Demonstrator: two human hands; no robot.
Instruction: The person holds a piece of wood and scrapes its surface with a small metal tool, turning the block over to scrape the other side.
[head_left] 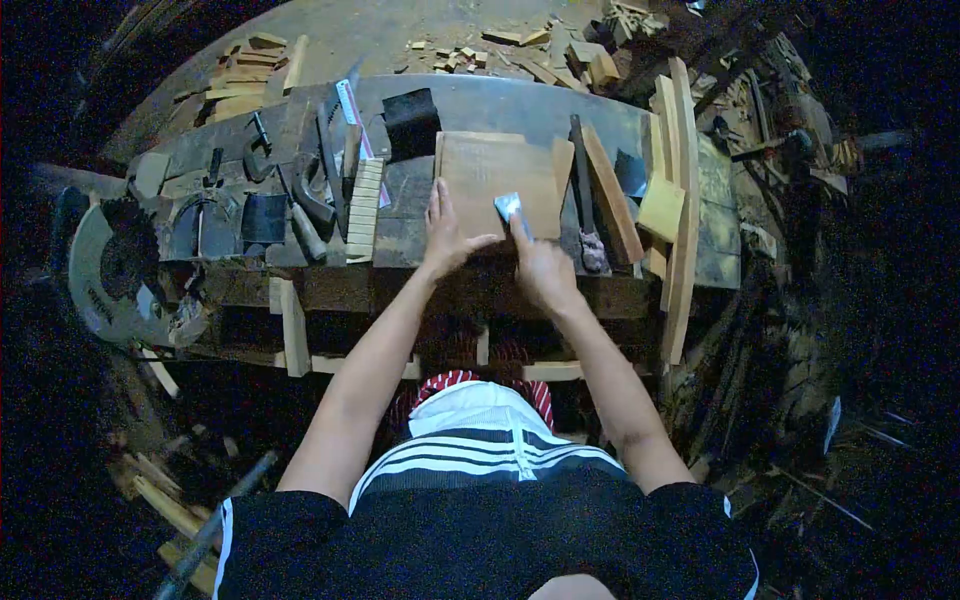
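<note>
A flat, square brown wooden board lies on the workbench in front of me. My left hand rests on its lower left corner, fingers spread, the thumb pointing right. My right hand is wrapped round the handle of a scraper-like tool with a pale, wide blade, its index finger stretched along it. The blade touches the board's face right of the middle, and most of the handle is hidden by the hand.
Left of the board are a black sheet, a slatted wooden strip, a ruler and clamps. Wooden strips and a yellow block lie right. A circular blade guard is far left.
</note>
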